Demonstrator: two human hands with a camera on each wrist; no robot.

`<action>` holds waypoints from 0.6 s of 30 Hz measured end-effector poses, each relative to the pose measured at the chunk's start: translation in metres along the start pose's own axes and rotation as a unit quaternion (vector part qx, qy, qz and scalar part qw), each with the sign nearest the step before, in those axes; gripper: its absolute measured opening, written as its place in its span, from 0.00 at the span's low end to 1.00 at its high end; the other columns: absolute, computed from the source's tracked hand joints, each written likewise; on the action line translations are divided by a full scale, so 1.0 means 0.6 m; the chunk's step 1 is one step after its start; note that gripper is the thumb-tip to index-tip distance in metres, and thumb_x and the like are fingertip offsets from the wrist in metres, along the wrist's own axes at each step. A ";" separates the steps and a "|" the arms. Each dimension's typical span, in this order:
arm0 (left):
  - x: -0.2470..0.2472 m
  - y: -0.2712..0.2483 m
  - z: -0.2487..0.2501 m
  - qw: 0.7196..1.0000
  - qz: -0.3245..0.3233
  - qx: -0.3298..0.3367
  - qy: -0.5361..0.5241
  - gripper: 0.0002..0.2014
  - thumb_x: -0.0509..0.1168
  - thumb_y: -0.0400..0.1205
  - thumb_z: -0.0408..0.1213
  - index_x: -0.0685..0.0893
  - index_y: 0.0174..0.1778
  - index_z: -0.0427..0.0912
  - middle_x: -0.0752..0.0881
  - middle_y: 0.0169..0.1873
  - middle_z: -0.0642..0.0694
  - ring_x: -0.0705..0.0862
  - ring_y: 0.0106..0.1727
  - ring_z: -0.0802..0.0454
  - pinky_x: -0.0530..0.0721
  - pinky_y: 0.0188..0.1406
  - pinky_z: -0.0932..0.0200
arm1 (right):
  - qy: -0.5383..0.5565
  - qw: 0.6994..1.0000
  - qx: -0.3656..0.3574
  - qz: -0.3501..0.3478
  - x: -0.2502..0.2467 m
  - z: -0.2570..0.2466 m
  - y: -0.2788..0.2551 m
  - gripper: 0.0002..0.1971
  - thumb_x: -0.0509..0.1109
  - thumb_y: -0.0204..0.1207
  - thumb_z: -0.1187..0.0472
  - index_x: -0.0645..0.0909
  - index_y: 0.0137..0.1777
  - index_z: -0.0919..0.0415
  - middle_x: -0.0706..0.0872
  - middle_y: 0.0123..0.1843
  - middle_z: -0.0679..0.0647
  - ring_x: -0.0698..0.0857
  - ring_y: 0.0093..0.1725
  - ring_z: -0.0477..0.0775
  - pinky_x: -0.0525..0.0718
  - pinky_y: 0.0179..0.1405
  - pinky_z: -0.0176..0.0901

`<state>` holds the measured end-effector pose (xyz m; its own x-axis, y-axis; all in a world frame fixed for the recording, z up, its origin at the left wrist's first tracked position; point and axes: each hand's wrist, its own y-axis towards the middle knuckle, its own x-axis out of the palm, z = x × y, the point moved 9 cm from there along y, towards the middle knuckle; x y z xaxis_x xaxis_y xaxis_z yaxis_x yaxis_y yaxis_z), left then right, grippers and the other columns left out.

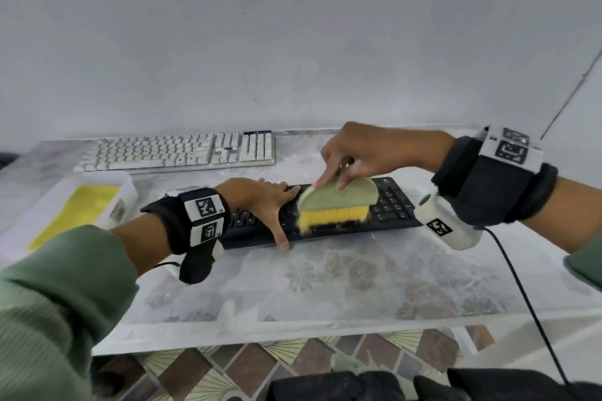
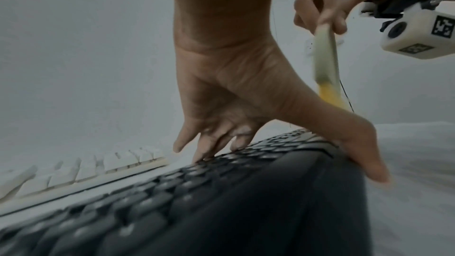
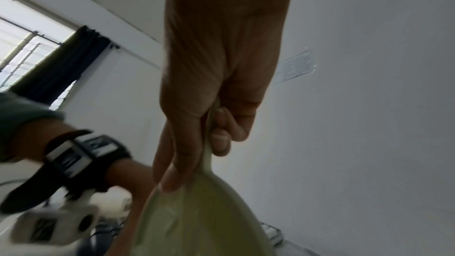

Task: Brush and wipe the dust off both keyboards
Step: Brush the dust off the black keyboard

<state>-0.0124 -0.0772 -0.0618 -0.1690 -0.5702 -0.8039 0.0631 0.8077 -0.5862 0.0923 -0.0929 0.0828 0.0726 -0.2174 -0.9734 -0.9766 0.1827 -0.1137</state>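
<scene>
A black keyboard [image 1: 394, 205] lies across the middle of the table, with a white keyboard [image 1: 176, 151] behind it near the wall. My right hand [image 1: 355, 156] grips a pale green brush [image 1: 338, 200] by its top, and the yellow bristles [image 1: 329, 216] rest on the black keys. In the right wrist view the fingers [image 3: 221, 135] curl round the brush back [image 3: 197, 221]. My left hand [image 1: 267, 202] lies spread on the black keyboard [image 2: 221, 192] just left of the brush. Its straight fingers [image 2: 209, 149] touch the far keys and the thumb reaches over the front edge.
A white tray [image 1: 125, 187] holding a yellow cloth [image 1: 78, 213] sits at the left of the table. The table [image 1: 325, 286] has a floral plastic cover and stands against a white wall. A black cable [image 1: 521, 296] hangs off the right front edge.
</scene>
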 end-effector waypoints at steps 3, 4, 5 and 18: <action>-0.007 0.000 0.006 0.999 -0.004 -0.016 0.040 0.67 0.70 0.62 0.73 0.32 0.83 0.49 0.50 0.82 0.42 0.56 0.80 0.35 0.60 0.77 0.40 | -0.042 0.995 0.020 -0.089 0.030 0.011 -0.003 0.16 0.76 0.69 0.65 0.87 0.57 0.55 0.71 0.29 0.41 0.74 0.35 0.26 0.68 0.33 0.24; -0.009 0.000 0.008 0.999 -0.002 -0.018 0.046 0.67 0.70 0.62 0.73 0.32 0.83 0.49 0.51 0.82 0.42 0.56 0.80 0.35 0.60 0.77 0.39 | -0.059 0.992 0.032 -0.110 0.030 0.019 -0.007 0.16 0.76 0.69 0.65 0.87 0.57 0.55 0.72 0.29 0.41 0.74 0.35 0.24 0.68 0.33 0.24; -0.010 0.000 0.007 0.999 -0.002 -0.018 0.046 0.66 0.69 0.63 0.73 0.33 0.83 0.49 0.52 0.82 0.42 0.57 0.80 0.35 0.59 0.77 0.39 | -0.068 0.991 0.036 -0.109 0.023 0.021 -0.008 0.16 0.76 0.70 0.65 0.87 0.57 0.54 0.72 0.28 0.40 0.74 0.36 0.23 0.69 0.33 0.24; -0.015 -0.002 0.000 0.999 -0.008 -0.016 0.042 0.64 0.68 0.63 0.75 0.36 0.84 0.52 0.57 0.79 0.44 0.61 0.77 0.36 0.63 0.76 0.40 | -0.098 0.992 0.050 -0.054 -0.007 0.014 0.001 0.16 0.76 0.70 0.62 0.86 0.57 0.49 0.73 0.30 0.39 0.75 0.34 0.35 0.67 0.31 0.27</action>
<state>-0.0107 -0.0730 -0.0540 -0.2521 -0.5695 -0.7824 0.0278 0.8039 -0.5942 0.0931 -0.0839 0.0853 0.2227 -0.0521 -0.9735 -0.9366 0.2657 -0.2285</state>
